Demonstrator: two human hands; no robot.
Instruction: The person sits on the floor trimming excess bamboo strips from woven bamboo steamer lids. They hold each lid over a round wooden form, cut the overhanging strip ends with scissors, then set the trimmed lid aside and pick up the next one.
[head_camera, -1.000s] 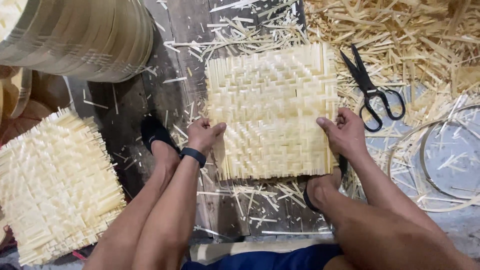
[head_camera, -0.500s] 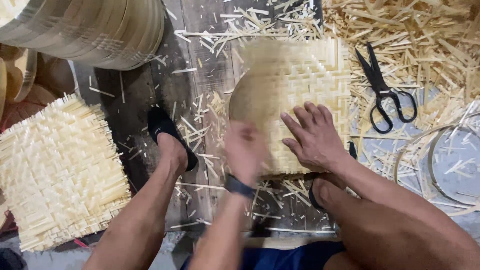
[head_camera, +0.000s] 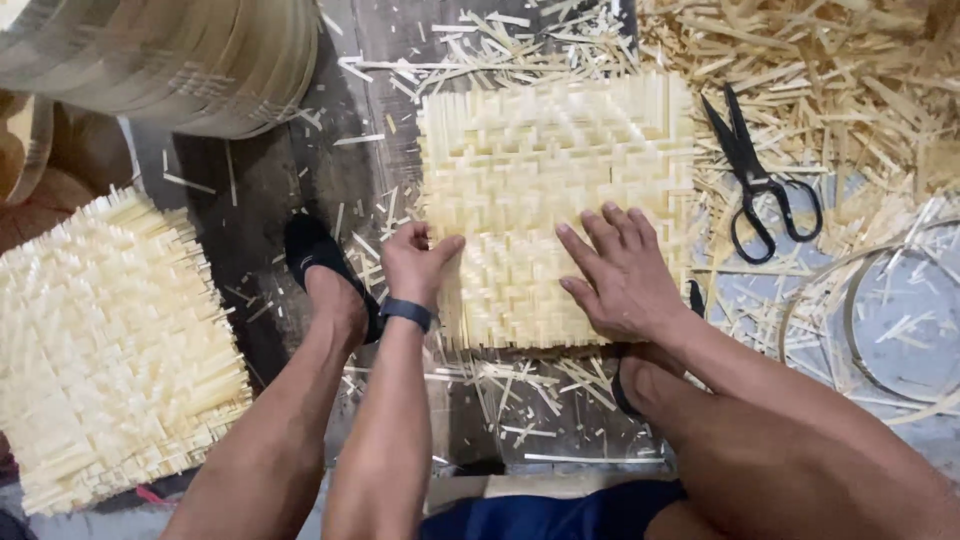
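Centrally in the frame, a pale square mat of woven bamboo strips (head_camera: 555, 205) is pressed flat under the spread right hand (head_camera: 625, 275), while its left edge is pinched by the left hand (head_camera: 415, 262). It is judged light, springy, easily frayed; firmer edges suit gripping.

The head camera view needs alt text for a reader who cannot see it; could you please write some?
A person's left hand pinches the left edge of a square woven bamboo mat on the floor while the right hand presses flat on it. Black scissors lie to the right among bamboo offcuts.
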